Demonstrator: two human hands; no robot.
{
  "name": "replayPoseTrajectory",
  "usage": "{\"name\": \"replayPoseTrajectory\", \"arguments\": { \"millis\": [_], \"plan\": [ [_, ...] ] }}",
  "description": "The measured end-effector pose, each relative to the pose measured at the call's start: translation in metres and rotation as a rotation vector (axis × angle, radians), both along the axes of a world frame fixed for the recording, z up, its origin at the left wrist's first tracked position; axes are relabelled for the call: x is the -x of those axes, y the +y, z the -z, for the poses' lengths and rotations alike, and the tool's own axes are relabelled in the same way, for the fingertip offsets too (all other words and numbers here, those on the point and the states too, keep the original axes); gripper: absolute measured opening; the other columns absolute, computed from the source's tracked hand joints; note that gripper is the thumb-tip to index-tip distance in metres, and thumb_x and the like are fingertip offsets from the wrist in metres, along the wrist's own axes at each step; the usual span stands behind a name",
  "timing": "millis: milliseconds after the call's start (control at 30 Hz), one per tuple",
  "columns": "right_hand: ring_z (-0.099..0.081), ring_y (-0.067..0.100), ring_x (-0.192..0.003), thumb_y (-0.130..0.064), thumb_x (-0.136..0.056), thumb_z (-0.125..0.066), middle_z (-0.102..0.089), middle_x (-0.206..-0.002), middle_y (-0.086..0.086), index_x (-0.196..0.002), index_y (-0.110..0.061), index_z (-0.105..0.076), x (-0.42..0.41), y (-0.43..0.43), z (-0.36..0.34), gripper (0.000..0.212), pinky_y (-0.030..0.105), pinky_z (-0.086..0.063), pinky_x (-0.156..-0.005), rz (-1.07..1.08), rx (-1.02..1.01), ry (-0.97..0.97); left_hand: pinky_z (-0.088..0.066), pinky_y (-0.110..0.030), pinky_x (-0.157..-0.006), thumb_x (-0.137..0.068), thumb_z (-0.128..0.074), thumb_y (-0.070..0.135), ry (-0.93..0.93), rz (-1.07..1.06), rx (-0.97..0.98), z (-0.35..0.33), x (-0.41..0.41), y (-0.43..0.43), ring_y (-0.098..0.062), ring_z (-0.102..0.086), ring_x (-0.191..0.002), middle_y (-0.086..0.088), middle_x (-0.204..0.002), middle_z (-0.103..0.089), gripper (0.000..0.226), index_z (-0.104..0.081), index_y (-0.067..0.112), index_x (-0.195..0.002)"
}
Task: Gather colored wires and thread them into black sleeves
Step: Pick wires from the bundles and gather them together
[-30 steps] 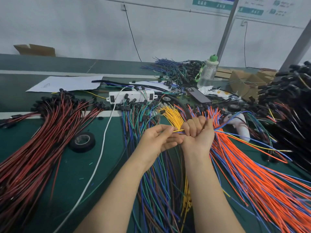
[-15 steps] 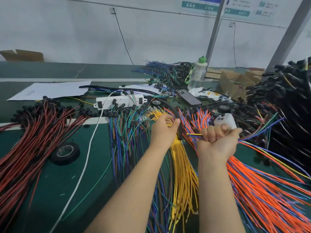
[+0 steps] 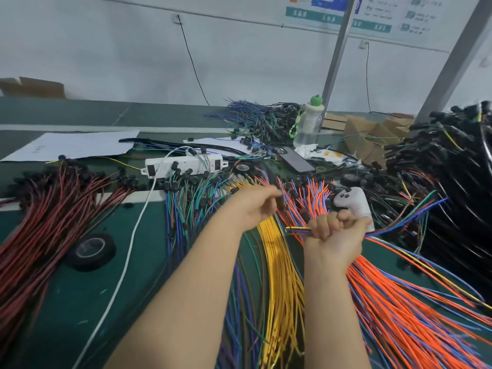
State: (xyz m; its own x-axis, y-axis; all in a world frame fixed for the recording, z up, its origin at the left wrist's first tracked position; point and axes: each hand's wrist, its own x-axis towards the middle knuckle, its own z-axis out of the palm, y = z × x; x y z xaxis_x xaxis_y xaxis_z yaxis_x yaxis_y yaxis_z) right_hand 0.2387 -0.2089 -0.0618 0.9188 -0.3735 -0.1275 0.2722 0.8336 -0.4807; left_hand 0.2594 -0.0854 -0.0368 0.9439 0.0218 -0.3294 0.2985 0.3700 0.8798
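Hands: split now, knuckle to knuckle a second back; left hand (image 3: 253,206) gone forward over the yellow tips, right hand (image 3: 335,231) swung out rightward with its catch.
Yellow wires (image 3: 279,275): fanned lengthwise between the forearms, tips pointing away; sorted by colour, likely for quick plucking.
Orange wires (image 3: 399,302): same layout on the right, mixed with blue, passing under the right wrist.
Held bundle (image 3: 295,229): yellow, blue and orange strands; short ends poking out left of the fist, long tails trailing off right; ends kept level, probably for feeding into one sleeve together.
Right hand: tight fist, every finger wrapped round that bundle, knuckles up.
Left hand: just ahead, apart from the fist, fingers curled down and pinching a dark piece (image 3: 278,205) at the yellow tips; possibly a sleeve, too blurred to swear.
Tape roll (image 3: 90,251): flat on the green mat (image 3: 66,302), off left, well apart from both hands.
Red wires (image 3: 53,222): own pile, far left, black caps at the far ends.
Power strip (image 3: 183,165): behind the blue-green wires (image 3: 186,209), white cable (image 3: 127,251) running back toward the near edge.
Black heap (image 3: 447,161): far right, looks like sleeved work stacked out of the way.
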Motion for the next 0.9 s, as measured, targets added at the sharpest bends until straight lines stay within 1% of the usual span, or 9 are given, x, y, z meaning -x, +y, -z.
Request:
{"name": "replayPoseTrajectory", "arguments": {
  "millis": [67, 133, 200, 267, 333, 500, 567, 667, 900],
  "plan": [
    [-0.015, 0.009, -0.03, -0.046, -0.103, -0.024, -0.019, -0.038, -0.005, -0.06, -0.016, -0.036, -0.001, 0.001, 0.0, 0.054, 0.015, -0.011, -0.038, -0.06, -0.079, -0.059, -0.04, -0.01, -0.037, -0.089, -0.058, 0.002, -0.14, -0.013, 0.208, -0.017, 0.025, 0.014, -0.002, -0.048, -0.044, -0.005, -0.072, -0.052, 0.005, -0.059, 0.006, -0.085],
    [-0.015, 0.008, -0.03, -0.046, -0.103, -0.024, -0.019, -0.038, -0.006, -0.06, -0.016, -0.036, 0.002, 0.005, -0.004, 0.054, 0.016, -0.012, -0.036, -0.11, -0.098, -0.092, -0.044, -0.01, -0.042, -0.09, -0.057, 0.003, -0.311, -0.032, 0.264, -0.029, 0.052, 0.025, -0.003, -0.054, -0.051, -0.005, -0.079, -0.058, 0.005, -0.06, 0.006, -0.091],
    [-0.018, 0.008, -0.029, -0.043, -0.104, -0.024, -0.021, -0.037, -0.006, -0.059, -0.016, -0.037, 0.006, 0.01, -0.007, 0.054, 0.017, -0.016, -0.033, -0.177, -0.133, -0.124, -0.049, -0.012, -0.05, -0.092, -0.052, 0.002, -0.468, -0.103, 0.232, -0.034, 0.075, 0.033, -0.005, -0.061, -0.058, -0.005, -0.088, -0.068, 0.009, -0.059, 0.003, -0.098],
    [-0.024, 0.007, -0.029, -0.039, -0.104, -0.025, -0.024, -0.036, -0.006, -0.055, -0.015, -0.041, 0.012, 0.02, -0.012, 0.057, 0.015, -0.022, -0.032, -0.265, -0.175, -0.154, -0.051, -0.012, -0.056, -0.093, -0.051, 0.001, -0.551, -0.253, 0.133, -0.028, 0.091, 0.042, -0.006, -0.065, -0.063, -0.001, -0.08, -0.072, 0.009, -0.059, 0.002, -0.093],
    [-0.027, 0.007, -0.03, -0.041, -0.104, -0.026, -0.026, -0.036, -0.007, -0.05, -0.015, -0.047, 0.019, 0.036, -0.018, 0.063, 0.014, -0.025, -0.035, -0.363, -0.211, -0.178, -0.052, -0.013, -0.06, -0.092, -0.052, 0.002, -0.554, -0.388, 0.151, -0.015, 0.102, 0.051, -0.007, -0.066, -0.064, 0.002, -0.069, -0.069, 0.009, -0.059, 0.006, -0.087],
    [-0.03, 0.01, -0.03, -0.05, -0.101, -0.024, -0.027, -0.035, -0.004, -0.043, -0.011, -0.053, 0.036, 0.076, -0.016, 0.075, 0.013, -0.028, -0.036, -0.52, -0.247, -0.183, -0.052, -0.011, -0.063, -0.09, -0.055, 0.001, -0.438, -0.519, 0.369, 0.025, 0.115, 0.06, -0.005, -0.066, -0.066, 0.005, -0.074, -0.068, 0.016, -0.062, 0.011, -0.08],
    [-0.032, 0.01, -0.031, -0.051, -0.101, -0.024, -0.026, -0.035, -0.004, -0.045, -0.011, -0.051, 0.04, 0.084, -0.006, 0.073, 0.013, -0.029, -0.037, -0.533, -0.271, -0.152, -0.053, -0.011, -0.061, -0.088, -0.057, 0.002, -0.419, -0.495, 0.338, 0.036, 0.115, 0.061, -0.005, -0.066, -0.063, 0.001, -0.075, -0.068, 0.017, -0.062, 0.01, -0.074],
    [-0.026, 0.008, -0.028, -0.05, -0.1, -0.023, -0.024, -0.036, -0.005, -0.049, -0.012, -0.049, 0.039, 0.085, 0.005, 0.069, 0.015, -0.021, -0.034, -0.543, -0.307, -0.145, -0.052, -0.011, -0.059, -0.089, -0.058, 0.004, -0.397, -0.461, 0.234, 0.046, 0.111, 0.06, -0.004, -0.064, -0.06, -0.005, -0.077, -0.063, 0.007, -0.061, 0.005, -0.082],
    [-0.017, 0.008, -0.028, -0.048, -0.102, -0.027, -0.021, -0.038, -0.006, -0.057, -0.013, -0.042, 0.032, 0.075, 0.009, 0.059, 0.019, -0.01, -0.034, -0.416, -0.348, -0.133, -0.052, -0.015, -0.057, -0.089, -0.062, 0.012, -0.32, -0.436, 0.142, 0.054, 0.109, 0.06, -0.005, -0.064, -0.06, -0.002, -0.072, -0.067, 0.009, -0.06, 0.008, -0.081]
  ]
}}
